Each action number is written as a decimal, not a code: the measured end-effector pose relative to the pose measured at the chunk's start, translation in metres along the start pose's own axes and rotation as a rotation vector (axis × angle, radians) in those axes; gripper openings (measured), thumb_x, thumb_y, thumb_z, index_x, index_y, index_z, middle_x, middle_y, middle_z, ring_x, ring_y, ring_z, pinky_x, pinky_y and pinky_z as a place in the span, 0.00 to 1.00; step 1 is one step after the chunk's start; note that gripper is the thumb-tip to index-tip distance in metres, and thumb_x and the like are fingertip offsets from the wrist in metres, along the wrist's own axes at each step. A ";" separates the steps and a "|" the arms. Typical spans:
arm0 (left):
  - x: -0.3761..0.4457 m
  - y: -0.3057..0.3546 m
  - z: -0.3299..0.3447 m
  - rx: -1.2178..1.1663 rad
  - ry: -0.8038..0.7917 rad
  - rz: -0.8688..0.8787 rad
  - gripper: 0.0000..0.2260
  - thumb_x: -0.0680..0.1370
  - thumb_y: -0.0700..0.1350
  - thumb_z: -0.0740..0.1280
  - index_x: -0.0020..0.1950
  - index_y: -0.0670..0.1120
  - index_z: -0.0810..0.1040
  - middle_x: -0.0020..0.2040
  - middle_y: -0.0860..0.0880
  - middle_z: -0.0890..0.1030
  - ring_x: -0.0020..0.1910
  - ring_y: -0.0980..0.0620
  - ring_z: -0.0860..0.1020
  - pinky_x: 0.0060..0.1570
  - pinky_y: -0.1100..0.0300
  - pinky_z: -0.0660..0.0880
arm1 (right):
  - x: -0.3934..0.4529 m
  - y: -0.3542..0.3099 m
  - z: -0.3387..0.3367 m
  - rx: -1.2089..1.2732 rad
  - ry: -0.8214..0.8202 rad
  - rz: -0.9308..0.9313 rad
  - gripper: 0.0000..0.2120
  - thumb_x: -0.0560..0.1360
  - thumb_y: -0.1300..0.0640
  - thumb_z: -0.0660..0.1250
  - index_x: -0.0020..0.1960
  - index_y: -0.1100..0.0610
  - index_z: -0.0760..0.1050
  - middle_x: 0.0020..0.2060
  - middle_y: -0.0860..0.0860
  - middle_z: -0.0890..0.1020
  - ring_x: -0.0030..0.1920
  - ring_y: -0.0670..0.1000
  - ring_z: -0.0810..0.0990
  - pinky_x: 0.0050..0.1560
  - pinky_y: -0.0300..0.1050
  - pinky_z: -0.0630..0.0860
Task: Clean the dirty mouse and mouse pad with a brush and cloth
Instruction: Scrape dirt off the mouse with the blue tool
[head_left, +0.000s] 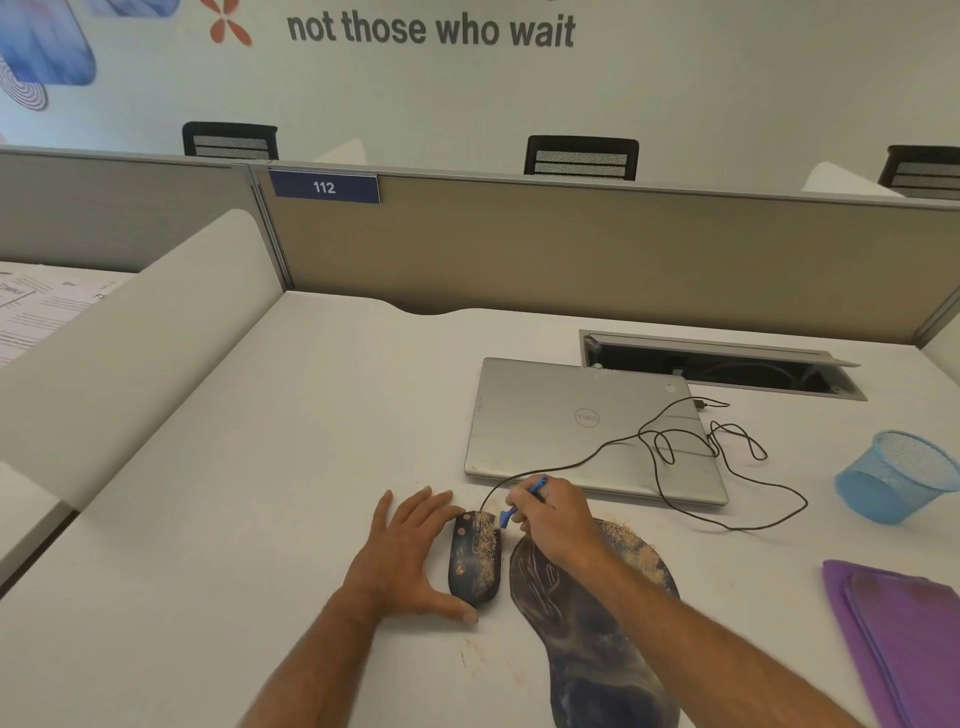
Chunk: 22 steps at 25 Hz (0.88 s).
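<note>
Two bare forearms enter from the lower edge and reach over a white desk (260, 467). Sandy grit is scattered on the desk just in front of the mouse and across the mouse pad's far right part.

Surface and room: a beige partition (571, 249) bearing a blue tag marked 112 closes the desk's far side; black chair backs and a lettered wall stand beyond it. A closed silver laptop (582, 421) lies flat behind the hands, with an open cable hatch (727, 366) further back. A blue mesh cup (898, 475) lies tipped on its side at the right; a purple cloth (904, 634) lies folded at the near right edge.

Task items: the dark mouse (475, 561), dusted with grit, sits on the desk just left of the dark, irregular mouse pad (587, 623). Its long axis runs near to far; its cable end points away toward the laptop, and the black cable (727, 467) loops over the lid.

Hands: the left hand (410, 551) lies flat with fingers straight, thumb and forefinger bracketing the mouse's left side. The right hand (550, 514) grips a small blue brush (519, 501), its head at the mouse's far end.
</note>
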<state>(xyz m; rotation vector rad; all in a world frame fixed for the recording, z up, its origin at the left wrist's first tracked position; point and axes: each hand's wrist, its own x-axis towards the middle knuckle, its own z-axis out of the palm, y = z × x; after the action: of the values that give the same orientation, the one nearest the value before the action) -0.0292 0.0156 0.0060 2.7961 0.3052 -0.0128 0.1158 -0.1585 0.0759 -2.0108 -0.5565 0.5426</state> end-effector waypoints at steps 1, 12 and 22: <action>0.000 0.000 0.000 -0.003 0.007 0.001 0.58 0.54 0.86 0.63 0.79 0.59 0.60 0.81 0.59 0.54 0.80 0.59 0.45 0.77 0.41 0.36 | 0.000 0.000 -0.001 0.038 0.036 -0.006 0.10 0.78 0.57 0.63 0.41 0.56 0.80 0.33 0.51 0.81 0.34 0.46 0.79 0.37 0.40 0.76; 0.000 0.001 0.000 0.016 0.004 0.005 0.58 0.54 0.86 0.62 0.79 0.60 0.59 0.80 0.60 0.54 0.80 0.59 0.44 0.77 0.41 0.36 | -0.010 0.004 -0.001 0.099 0.125 -0.021 0.10 0.78 0.57 0.63 0.43 0.58 0.81 0.33 0.52 0.82 0.35 0.49 0.81 0.35 0.43 0.78; 0.000 0.001 0.000 0.035 -0.025 -0.006 0.58 0.55 0.86 0.61 0.79 0.61 0.56 0.80 0.61 0.51 0.79 0.61 0.42 0.77 0.42 0.34 | -0.027 0.013 -0.002 -0.017 0.080 -0.090 0.11 0.78 0.55 0.64 0.43 0.56 0.83 0.33 0.49 0.83 0.35 0.47 0.81 0.33 0.34 0.73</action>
<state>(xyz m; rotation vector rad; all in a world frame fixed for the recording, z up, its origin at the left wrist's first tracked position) -0.0291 0.0148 0.0066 2.8278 0.3100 -0.0556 0.0976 -0.1808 0.0693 -2.0032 -0.6016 0.4022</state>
